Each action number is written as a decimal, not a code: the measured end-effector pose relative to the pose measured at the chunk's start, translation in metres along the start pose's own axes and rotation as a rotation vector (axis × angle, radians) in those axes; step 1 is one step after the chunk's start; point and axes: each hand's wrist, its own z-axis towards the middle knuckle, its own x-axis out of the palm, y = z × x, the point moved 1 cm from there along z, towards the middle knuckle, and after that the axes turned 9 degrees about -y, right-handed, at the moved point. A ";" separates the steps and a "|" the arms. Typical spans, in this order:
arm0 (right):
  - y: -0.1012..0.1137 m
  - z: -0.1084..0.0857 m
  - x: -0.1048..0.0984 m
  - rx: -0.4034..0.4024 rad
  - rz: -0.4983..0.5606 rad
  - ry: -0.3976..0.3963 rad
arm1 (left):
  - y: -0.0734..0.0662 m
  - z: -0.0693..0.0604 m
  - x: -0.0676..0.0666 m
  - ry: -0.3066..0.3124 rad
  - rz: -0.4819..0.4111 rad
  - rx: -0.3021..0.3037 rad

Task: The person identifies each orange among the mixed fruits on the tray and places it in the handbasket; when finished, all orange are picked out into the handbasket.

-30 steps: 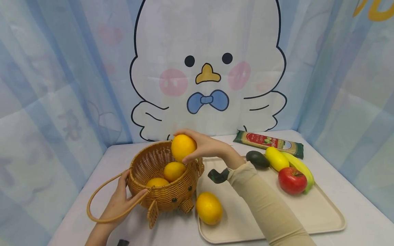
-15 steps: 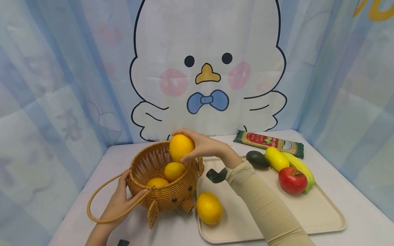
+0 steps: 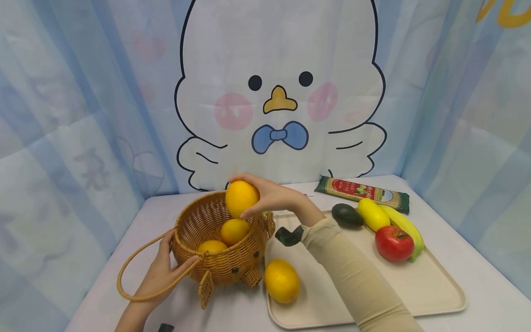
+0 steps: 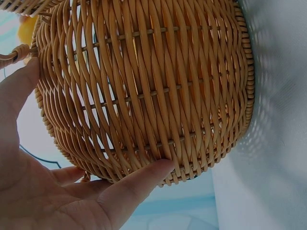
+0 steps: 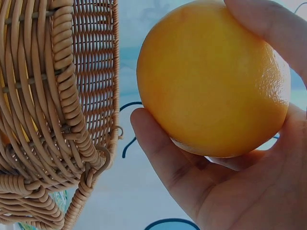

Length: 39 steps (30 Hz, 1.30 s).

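My right hand (image 3: 274,197) grips an orange (image 3: 242,199) between thumb and fingers, above the right part of a wicker basket (image 3: 220,267). In the right wrist view the orange (image 5: 213,79) is round and glossy, apart from the basket rim (image 5: 69,96). My left hand (image 3: 159,272) holds the basket's left side, by its looped handle (image 3: 124,276). The left wrist view has this hand (image 4: 57,201) spread against the weave (image 4: 144,86), some fingertips hidden. Two yellow-orange fruits, one at the right (image 3: 235,231) and one in front (image 3: 212,246), lie inside.
A beige tray (image 3: 323,313) is right of the basket. On it are a yellow-orange fruit (image 3: 282,281), a red apple (image 3: 394,243), a dark green avocado-like fruit (image 3: 347,215), a lemon (image 3: 373,215) and a banana (image 3: 408,230). A green-and-tan packet (image 3: 362,193) lies behind.
My right hand has shifted slightly left with the orange, further over the basket opening. My left hand and the basket stay in place.
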 end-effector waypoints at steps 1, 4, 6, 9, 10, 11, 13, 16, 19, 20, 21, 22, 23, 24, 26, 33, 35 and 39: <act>0.000 0.001 0.001 -0.002 0.000 0.000 | 0.000 0.000 0.000 0.001 0.000 0.001; 0.001 0.004 0.003 0.001 0.005 0.002 | 0.000 -0.001 0.000 0.000 0.004 0.002; 0.003 0.007 0.004 -0.001 0.014 0.008 | 0.000 -0.001 0.000 0.000 0.008 -0.001; 0.005 0.012 0.007 0.000 0.029 0.022 | -0.001 0.000 0.000 0.000 0.013 -0.006; 0.006 0.014 0.008 -0.002 0.032 0.027 | -0.001 0.000 0.000 -0.001 0.012 -0.005; 0.007 0.015 0.009 -0.005 0.039 0.034 | -0.001 0.000 0.000 -0.002 0.012 -0.004; 0.009 0.019 0.010 -0.006 0.045 0.044 | 0.000 0.001 0.000 -0.006 0.012 0.000; 0.012 0.023 0.011 -0.007 0.057 0.054 | 0.000 0.001 0.000 -0.008 0.011 0.005; 0.015 0.025 0.011 -0.003 0.060 0.056 | 0.000 0.001 0.000 -0.006 0.010 0.004; 0.015 0.026 0.011 -0.001 0.061 0.057 | 0.000 0.001 0.000 -0.005 0.008 0.003; 0.015 0.026 0.011 0.000 0.058 0.057 | 0.000 0.001 0.000 -0.005 0.007 0.002; 0.015 0.026 0.012 0.001 0.056 0.058 | 0.000 0.001 0.000 -0.003 0.006 0.000; 0.015 0.027 0.012 -0.002 0.051 0.059 | 0.000 0.001 0.000 -0.002 0.007 -0.002; 0.016 0.027 0.012 -0.004 0.050 0.060 | 0.000 0.001 0.000 -0.001 0.008 -0.004; 0.016 0.028 0.012 -0.007 0.041 0.060 | 0.000 0.001 -0.001 0.002 0.009 -0.007; 0.017 0.032 0.016 0.003 0.024 0.059 | 0.000 0.000 0.000 0.007 0.008 -0.002; 0.016 0.033 0.018 0.006 0.021 0.059 | 0.000 0.000 0.000 0.008 0.008 -0.001; 0.015 0.038 0.021 0.005 0.018 0.062 | 0.000 0.000 0.000 0.009 0.010 -0.001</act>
